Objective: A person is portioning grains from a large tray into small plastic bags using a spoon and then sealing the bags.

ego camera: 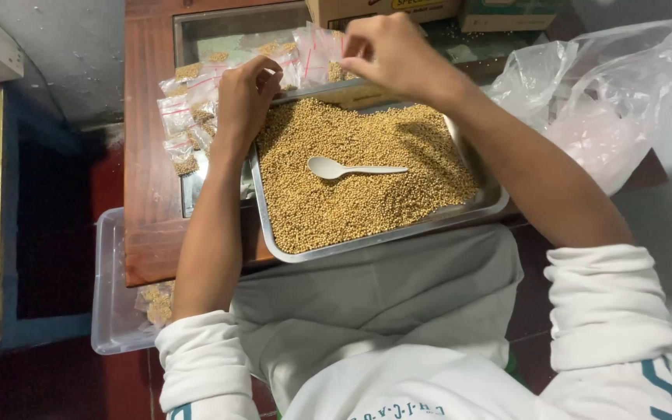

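On a reddish-brown wooden table (pixel 149 233) with a glass-covered inset, set against a grey wall and above a dark red floor, I see a metal tray (pixel 491 204) heaped with small golden seeds (pixel 367 194), its near edge overhanging the table toward my lap. A white plastic spoon (pixel 351 169) lies on the seeds near the tray's middle; its long axis runs almost straight left to right, bowl to my left, handle pointing right. My left hand (pixel 244 97) is curled at the tray's far left corner, fingers bent inward, though I cannot tell whether it grips anything. My right hand (pixel 390 50) is pinched together on a small clear zip bag (pixel 316 50) just past the tray's far rim. The spoon sits nearer me than both hands, roughly between them and touching neither. More small filled packets (pixel 184 117) lie scattered left of the tray. A crumpled clear plastic bag (pixel 593 93) rests at right, and a clear plastic bin (pixel 110 295) stands below the table's left edge.
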